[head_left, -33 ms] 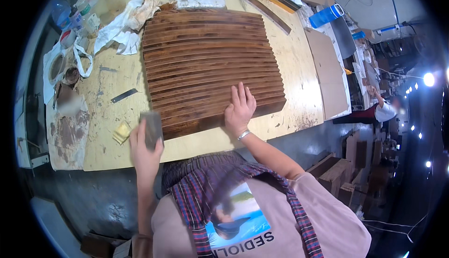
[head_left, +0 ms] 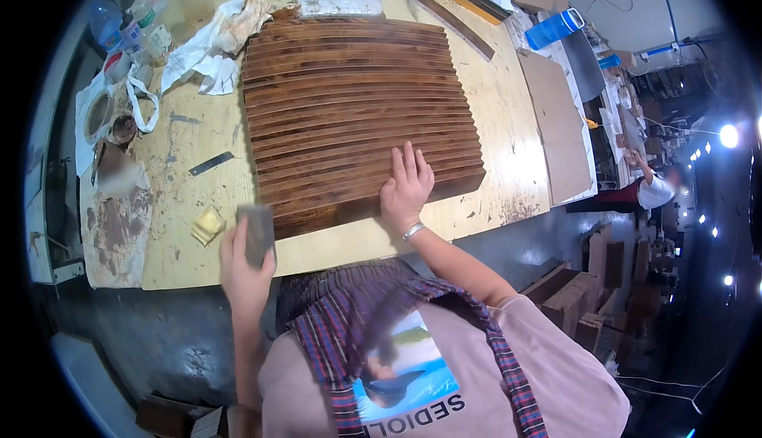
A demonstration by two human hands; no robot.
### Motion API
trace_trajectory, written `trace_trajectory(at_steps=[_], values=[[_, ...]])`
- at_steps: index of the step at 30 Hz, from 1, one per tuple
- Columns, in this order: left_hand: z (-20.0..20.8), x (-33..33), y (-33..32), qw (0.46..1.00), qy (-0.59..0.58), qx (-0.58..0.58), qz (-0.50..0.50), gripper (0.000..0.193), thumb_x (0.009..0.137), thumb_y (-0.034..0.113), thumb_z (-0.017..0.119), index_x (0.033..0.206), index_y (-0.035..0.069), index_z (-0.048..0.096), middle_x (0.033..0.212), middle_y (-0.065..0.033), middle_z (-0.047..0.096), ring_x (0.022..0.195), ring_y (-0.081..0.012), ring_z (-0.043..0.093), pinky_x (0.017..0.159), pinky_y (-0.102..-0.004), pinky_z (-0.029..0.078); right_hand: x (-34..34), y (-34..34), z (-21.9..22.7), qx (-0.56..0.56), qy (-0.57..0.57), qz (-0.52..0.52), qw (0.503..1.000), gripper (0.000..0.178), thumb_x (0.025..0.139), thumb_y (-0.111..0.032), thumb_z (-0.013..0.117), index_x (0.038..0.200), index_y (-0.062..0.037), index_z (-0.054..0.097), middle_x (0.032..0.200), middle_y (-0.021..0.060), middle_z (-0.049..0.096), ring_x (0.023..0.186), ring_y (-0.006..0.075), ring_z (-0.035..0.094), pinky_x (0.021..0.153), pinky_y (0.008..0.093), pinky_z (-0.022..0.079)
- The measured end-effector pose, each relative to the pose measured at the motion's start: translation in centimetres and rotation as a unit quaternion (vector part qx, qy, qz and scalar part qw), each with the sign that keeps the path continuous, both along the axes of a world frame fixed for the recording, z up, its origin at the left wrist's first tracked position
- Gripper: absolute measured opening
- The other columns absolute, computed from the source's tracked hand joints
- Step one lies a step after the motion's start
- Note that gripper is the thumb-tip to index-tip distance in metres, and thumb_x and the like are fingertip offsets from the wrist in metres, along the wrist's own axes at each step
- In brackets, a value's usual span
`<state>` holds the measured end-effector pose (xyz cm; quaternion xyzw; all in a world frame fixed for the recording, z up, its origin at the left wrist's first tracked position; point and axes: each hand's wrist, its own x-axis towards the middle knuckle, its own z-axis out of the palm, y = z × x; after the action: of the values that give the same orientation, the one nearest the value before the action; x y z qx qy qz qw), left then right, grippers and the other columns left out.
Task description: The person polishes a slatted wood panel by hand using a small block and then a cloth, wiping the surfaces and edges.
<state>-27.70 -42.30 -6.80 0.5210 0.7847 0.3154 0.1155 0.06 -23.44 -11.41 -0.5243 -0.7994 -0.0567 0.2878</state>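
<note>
A dark brown ridged wooden panel [head_left: 357, 105] lies on the pale worktable, its ridges running from left to right. My left hand [head_left: 247, 273] grips a grey sanding block [head_left: 259, 232], slightly blurred, beside the panel's near left corner. Whether block and panel edge touch, I cannot tell. Flat on the panel's near edge rests my right hand [head_left: 406, 196], fingers stretched over the ridges, with nothing in it. Left of the block is a small yellow folded piece [head_left: 208, 225]. A thin dark metal strip [head_left: 211, 163] lies farther off, beside the panel's left side.
Stained white rags [head_left: 202, 61], bottles [head_left: 155, 40] and a roll of tape [head_left: 99, 114] crowd the table's left side. A wrapped block [head_left: 340, 1] and a long narrow strip [head_left: 432, 11] lie beyond the panel. Right stands a blue bottle [head_left: 554, 29]; farther away, another person [head_left: 652, 190].
My left hand has drawn the sanding block a little toward me along the panel's left corner. My right hand stays in place on the panel.
</note>
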Motion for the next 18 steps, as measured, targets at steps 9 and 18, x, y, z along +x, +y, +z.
trace_trajectory(at_steps=[9,18], values=[[-1.0,-0.4,-0.3,0.996,-0.043,-0.005,0.083,0.068,0.073,0.002,0.075,0.138,0.013,0.059,0.129,-0.0137,0.059,0.118,-0.033,0.057,0.102,-0.0419,0.045,0.0,-0.4,-0.1,-0.02,0.003,0.003,1.0,0.058,0.086,-0.025,0.051,0.141,-0.007,0.056,0.154,0.0161,0.044,0.135,0.0383,0.044,0.111,0.0541,0.031],[-1.3,-1.0,2.6,0.995,-0.012,0.076,0.063,0.069,0.073,0.003,0.075,0.139,0.014,0.057,0.124,-0.015,0.061,0.116,-0.0354,0.056,0.101,-0.0451,0.045,0.2,-0.3,-0.2,-0.011,0.002,0.008,1.0,0.059,0.085,-0.024,0.052,0.141,-0.0065,0.055,0.154,0.0167,0.044,0.135,0.038,0.044,0.111,0.0537,0.03]])
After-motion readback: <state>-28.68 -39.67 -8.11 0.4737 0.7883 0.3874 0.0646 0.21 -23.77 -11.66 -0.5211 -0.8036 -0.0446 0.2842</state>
